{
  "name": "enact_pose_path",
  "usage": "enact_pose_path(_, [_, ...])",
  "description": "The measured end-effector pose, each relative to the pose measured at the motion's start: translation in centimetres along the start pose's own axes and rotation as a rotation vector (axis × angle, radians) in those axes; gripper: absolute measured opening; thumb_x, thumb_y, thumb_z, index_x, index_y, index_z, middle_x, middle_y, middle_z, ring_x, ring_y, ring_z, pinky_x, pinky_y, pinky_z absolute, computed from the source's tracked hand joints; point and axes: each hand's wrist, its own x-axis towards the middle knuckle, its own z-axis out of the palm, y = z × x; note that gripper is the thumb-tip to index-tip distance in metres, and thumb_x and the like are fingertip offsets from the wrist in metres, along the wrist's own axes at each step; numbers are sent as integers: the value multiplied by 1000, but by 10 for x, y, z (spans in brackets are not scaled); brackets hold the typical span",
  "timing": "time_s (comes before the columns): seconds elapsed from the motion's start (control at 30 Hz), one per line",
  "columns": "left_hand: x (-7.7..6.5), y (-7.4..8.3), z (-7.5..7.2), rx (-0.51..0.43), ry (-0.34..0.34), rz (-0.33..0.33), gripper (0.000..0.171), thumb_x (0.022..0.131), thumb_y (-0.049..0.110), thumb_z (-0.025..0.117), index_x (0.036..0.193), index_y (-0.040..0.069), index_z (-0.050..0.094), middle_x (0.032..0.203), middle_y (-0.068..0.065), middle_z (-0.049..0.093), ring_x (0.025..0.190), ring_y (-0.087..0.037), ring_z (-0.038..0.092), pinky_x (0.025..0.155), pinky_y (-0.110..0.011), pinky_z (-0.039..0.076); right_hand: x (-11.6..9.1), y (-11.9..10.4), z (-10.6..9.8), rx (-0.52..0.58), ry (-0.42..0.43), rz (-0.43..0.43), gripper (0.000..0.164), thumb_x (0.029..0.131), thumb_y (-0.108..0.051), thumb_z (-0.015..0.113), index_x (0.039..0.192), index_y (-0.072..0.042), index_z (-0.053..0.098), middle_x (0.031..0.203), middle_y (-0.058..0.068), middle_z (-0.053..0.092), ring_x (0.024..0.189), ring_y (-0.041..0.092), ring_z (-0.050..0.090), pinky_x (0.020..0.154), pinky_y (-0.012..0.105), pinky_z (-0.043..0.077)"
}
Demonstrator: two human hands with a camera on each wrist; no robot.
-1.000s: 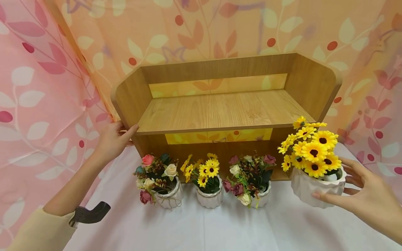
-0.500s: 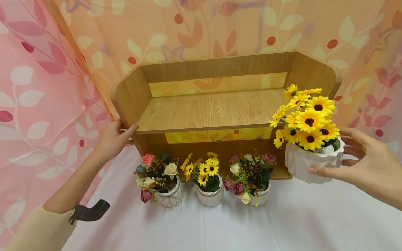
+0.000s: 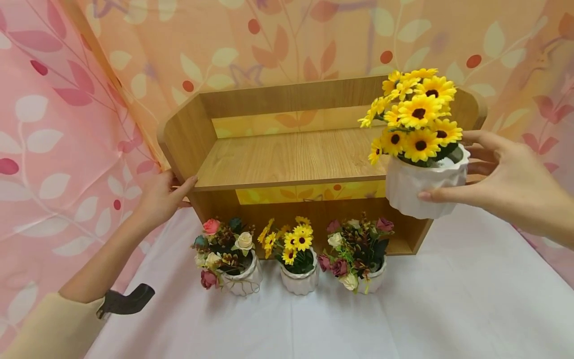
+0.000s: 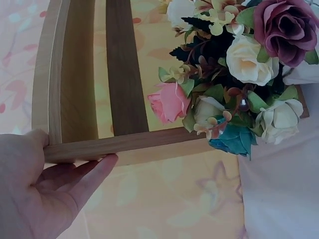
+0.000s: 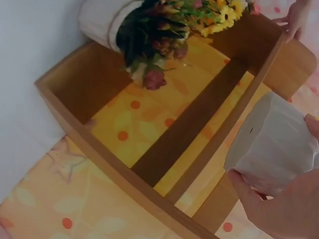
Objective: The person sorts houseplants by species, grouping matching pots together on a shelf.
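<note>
My right hand (image 3: 515, 177) holds a white ribbed flowerpot (image 3: 421, 187) of yellow sunflowers (image 3: 419, 114), thumb on the front and fingers behind. The pot is raised in front of the right end of a two-tier wooden shelf (image 3: 291, 157), overlapping its upper board in the head view. In the right wrist view, the pot's underside (image 5: 251, 127) shows, tipped toward the camera. At the shelf's left side, my left hand (image 3: 159, 202) grips the panel by the upper board's front corner. The left wrist view shows thumb and fingers (image 4: 92, 181) on either side of the wooden edge.
In front of the shelf, on a white cloth (image 3: 287, 329), stand a rose pot (image 3: 244, 281), a smaller sunflower pot (image 3: 299, 282) and another rose pot (image 3: 374, 280). A patterned curtain (image 3: 287, 45) hangs behind. A black strap end (image 3: 130, 300) juts from the left sleeve.
My right hand has lifted the sunflower pot from low at the right, up and leftward to the upper board's height. The left hand and the other pots stay put.
</note>
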Motion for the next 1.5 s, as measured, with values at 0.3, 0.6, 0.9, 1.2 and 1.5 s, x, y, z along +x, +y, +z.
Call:
enact_pose_path(0.3, [1,-1,-1,86,-31,7,66,113,40,48,147,-16,43,131,-39,62,115,-51,68,77,-36,66,31,-44,7,35,-47,24,102,80,-33,95,163,-17,38,143,9,62,100,-5,64,71,12,52])
enact_pose_path(0.6, [3,-2,-1,91,-20,1,66,113,39,48,148,-17,41,132,-40,62,119,-52,66,89,-50,63,57,-84,26,31,-62,-28,107,79,-41,94,164,-13,36,151,23,55,128,39,58,94,41,54])
enact_pose_path(0.9, [2,0,1,2,-55,-19,72,112,44,47,154,-13,35,139,-39,59,120,-51,67,81,-36,64,77,-121,57,132,-108,-56,103,77,-36,96,162,-15,40,154,18,49,129,35,56,96,45,54])
enact_pose_path(1.2, [4,-3,1,-58,-81,-26,73,113,43,47,157,-12,30,142,-40,55,121,-53,65,79,-34,64,96,-152,93,173,-110,-68,98,74,-32,97,157,-16,47,149,14,53,127,28,56,100,45,55])
enact_pose_path(1.5, [2,-3,0,-77,-90,-25,72,113,41,46,158,-13,27,142,-41,53,123,-54,63,78,-33,64,120,-170,127,187,-104,-79,100,72,-35,98,155,-11,47,148,8,55,130,22,54,102,37,54])
